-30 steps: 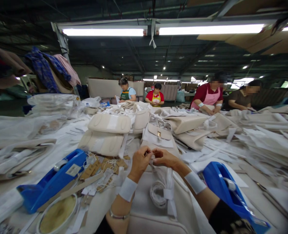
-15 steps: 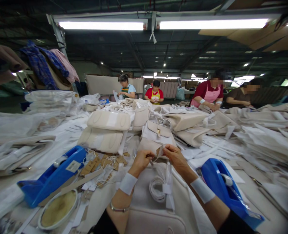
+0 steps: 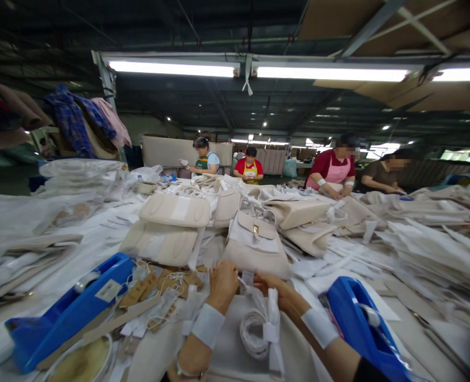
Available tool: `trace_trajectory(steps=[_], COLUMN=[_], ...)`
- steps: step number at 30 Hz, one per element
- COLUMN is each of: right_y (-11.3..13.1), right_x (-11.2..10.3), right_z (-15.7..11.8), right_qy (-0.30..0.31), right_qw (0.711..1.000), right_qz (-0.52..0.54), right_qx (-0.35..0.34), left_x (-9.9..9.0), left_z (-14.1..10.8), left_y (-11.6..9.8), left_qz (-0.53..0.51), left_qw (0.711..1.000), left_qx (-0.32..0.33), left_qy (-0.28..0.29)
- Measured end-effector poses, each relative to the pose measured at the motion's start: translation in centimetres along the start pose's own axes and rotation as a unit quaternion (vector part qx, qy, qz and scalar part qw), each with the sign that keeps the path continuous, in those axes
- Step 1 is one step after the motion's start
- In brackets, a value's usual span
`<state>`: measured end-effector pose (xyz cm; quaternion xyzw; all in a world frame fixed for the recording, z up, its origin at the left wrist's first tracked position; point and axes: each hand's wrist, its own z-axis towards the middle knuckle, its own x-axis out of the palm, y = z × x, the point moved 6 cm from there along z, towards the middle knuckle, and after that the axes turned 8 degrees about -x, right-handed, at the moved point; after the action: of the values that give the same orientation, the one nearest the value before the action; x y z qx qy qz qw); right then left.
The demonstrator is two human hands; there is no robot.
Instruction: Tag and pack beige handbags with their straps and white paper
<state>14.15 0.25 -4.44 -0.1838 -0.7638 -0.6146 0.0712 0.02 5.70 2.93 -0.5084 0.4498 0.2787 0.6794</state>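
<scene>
My left hand (image 3: 223,282) is closed, knuckles up, with a thin whitish strip (image 3: 242,284) showing at its fingertips. Across from it, my right hand (image 3: 272,289) has its fingers bent in a pinch near the same strip; what lies inside them is hidden. Both hands are just in front of a beige handbag (image 3: 254,254) with a flap and gold-coloured clasp. Under my wrists lies another beige bag (image 3: 227,339), on which rest a coiled white cord (image 3: 253,331) and a white wrapped strap piece (image 3: 273,323).
Blue tape dispensers stand left (image 3: 71,310) and right (image 3: 362,323). Brown card tags (image 3: 139,289) with white strings and a round tin (image 3: 83,361) lie at left. Stacked beige bags (image 3: 174,209) and white sheets (image 3: 437,254) fill the table. Several people work beyond.
The view has tilted up, so the scene sits lower. My hands have come down from the bag's front corner, where they held a small clear and brown piece. My left hand has turned knuckles up.
</scene>
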Motion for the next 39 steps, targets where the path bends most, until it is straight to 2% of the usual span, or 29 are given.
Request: trace_trajectory(steps=[3,5,11,15,20,24,30,34,37,39], right_y=[-0.6,-0.9,0.1,1.4,2.9,3.7,4.8,6.1,6.5,5.6], right_x=[1.5,1.2,-3.8,-6.6,-8.8,-9.2,-8.4,-6.9,-3.4,0.9], right_z=[1.8,2.5,3.2,4.1,5.2,5.3,3.4,-0.8,-6.2,-10.1], right_qy=[-0.003,-0.027,-0.204,-0.277,-0.305,-0.298,-0.281,-0.254,-0.249,-0.204], right_qw=[1.000,0.999,0.971,0.954,0.951,0.955,0.959,0.962,0.944,0.924], right_qz=[0.024,0.041,0.090,0.083,0.042,0.009,-0.032,-0.087,-0.150,-0.227], right_qx=[0.011,0.002,-0.082,-0.081,-0.038,-0.014,-0.001,-0.060,-0.155,-0.232], left_x=[0.2,0.4,0.8,1.2,1.6,1.7,1.3,1.3,1.5,1.6], left_z=[0.1,0.3,0.5,0.5,0.3,0.2,0.2,0.4,0.7,0.9], left_y=[0.1,0.2,0.2,-0.1,-0.2,-0.2,-0.3,0.1,0.5,0.7], left_qz=[0.020,0.027,0.038,0.040,0.042,0.042,0.004,-0.047,-0.094,-0.129], left_qw=[1.000,0.999,0.998,0.997,0.996,0.996,0.994,0.993,0.991,0.987], left_qx=[-0.003,-0.002,0.011,0.024,0.031,0.029,0.037,0.030,0.025,0.026], left_qy=[0.010,0.018,0.038,0.057,0.070,0.078,0.099,0.103,0.097,0.090])
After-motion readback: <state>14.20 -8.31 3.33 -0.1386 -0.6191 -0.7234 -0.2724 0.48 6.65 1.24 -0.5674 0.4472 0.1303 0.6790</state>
